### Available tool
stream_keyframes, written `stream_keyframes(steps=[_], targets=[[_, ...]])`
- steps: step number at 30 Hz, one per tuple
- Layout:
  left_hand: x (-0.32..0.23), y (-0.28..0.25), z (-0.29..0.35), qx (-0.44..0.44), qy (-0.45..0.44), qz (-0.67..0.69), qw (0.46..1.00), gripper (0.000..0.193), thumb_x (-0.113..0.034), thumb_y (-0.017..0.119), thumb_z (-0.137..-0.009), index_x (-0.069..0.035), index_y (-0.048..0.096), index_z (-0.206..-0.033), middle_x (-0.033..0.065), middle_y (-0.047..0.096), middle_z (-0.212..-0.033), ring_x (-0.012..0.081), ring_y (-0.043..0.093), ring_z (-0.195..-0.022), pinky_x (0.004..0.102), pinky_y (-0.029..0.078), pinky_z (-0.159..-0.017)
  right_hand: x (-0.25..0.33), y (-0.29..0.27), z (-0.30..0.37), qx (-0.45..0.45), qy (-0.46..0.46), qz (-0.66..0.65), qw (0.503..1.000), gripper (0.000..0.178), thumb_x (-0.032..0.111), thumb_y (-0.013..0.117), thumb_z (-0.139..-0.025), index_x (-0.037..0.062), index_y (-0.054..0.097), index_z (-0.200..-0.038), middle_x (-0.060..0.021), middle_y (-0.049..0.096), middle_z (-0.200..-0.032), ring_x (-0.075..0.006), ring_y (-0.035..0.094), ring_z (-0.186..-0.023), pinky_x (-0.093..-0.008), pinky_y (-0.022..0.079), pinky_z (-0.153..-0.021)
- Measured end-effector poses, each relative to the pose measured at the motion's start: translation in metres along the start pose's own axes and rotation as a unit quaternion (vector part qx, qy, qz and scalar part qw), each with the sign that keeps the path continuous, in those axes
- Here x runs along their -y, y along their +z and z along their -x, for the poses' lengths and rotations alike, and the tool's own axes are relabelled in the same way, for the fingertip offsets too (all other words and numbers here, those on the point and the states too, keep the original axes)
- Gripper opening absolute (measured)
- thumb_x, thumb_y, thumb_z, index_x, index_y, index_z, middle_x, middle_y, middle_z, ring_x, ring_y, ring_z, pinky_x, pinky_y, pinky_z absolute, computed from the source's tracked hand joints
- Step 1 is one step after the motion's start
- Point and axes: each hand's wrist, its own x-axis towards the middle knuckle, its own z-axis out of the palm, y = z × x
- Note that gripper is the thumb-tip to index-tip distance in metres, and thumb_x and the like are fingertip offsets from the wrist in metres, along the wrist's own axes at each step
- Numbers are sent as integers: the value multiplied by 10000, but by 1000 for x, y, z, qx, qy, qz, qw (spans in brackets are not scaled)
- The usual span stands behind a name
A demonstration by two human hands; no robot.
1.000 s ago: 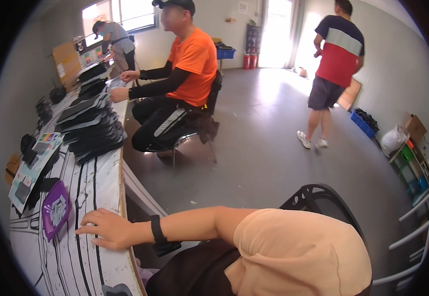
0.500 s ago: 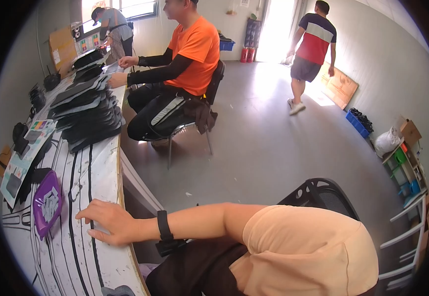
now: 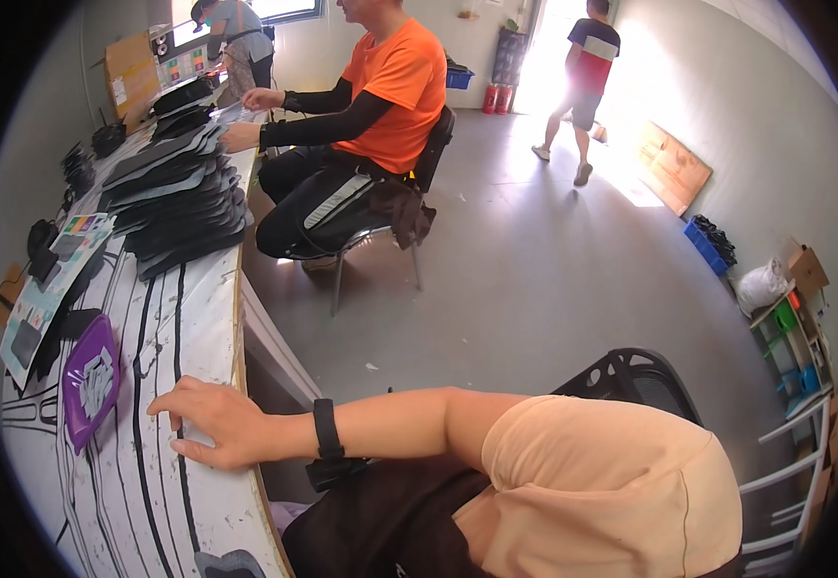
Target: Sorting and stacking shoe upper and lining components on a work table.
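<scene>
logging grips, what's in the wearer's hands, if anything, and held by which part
Nothing shows in the right hand, which curves loosely over the white tabletop; the left hand is out of view, so its hold cannot be told.

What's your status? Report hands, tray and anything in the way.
Right hand open, empty, at the table; left hand out of view. Tray untouched, holding pale strips. Stack farther along table, not between hand and tray.

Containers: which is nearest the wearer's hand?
The purple tray with pale strips, on the table beside the right hand. The blue bin by the right wall and the one behind the orange shirt are farther.
</scene>
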Motion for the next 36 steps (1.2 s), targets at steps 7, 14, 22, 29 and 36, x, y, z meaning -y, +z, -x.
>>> stream_keyframes(steps=[7,14,22,29,36], targets=[[-1,-3,-2,1,8,4,1000,515,-307,512,-1067,114,449,-1357,261,662,-1154,380,638,-1142,471,511,-917,-3,-1,1,7,-9,19,1000,448,195,656,-843,65,574,-1264,-58,623,-896,-281,561,-948,-403,481,-784],[-6,0,-5,-2,14,13,1000,508,-298,512,-1068,120,447,-1349,260,673,-1132,376,649,-1128,465,522,-903,-3,-1,1,17,-2,27,1000,449,200,654,-843,70,578,-1266,-52,625,-874,-278,565,-944,-407,483,-791],[-13,-1,-5,-2,21,22,1000,500,-287,513,-1069,128,444,-1340,259,686,-1107,371,662,-1111,459,535,-887,-2,0,3,11,-5,44,999,441,227,640,-856,77,574,-1266,-54,617,-855,-275,569,-928,-400,486,-790],[-17,-8,-9,-2,28,20,999,492,-277,513,-1070,134,442,-1332,258,698,-1086,367,674,-1097,454,546,-873,0,1,1,26,20,31,999,446,243,640,-863,94,564,-1277,-58,608,-841,-278,566,-924,-408,486,-780],[-28,-11,-22,-4,42,29,999,485,-268,514,-1072,140,440,-1324,257,709,-1064,362,685,-1082,449,557,-859,0,-9,-1,42,32,61,997,449,248,652,-862,100,563,-1276,-70,606,-862,-285,579,-927,-405,492,-779]])
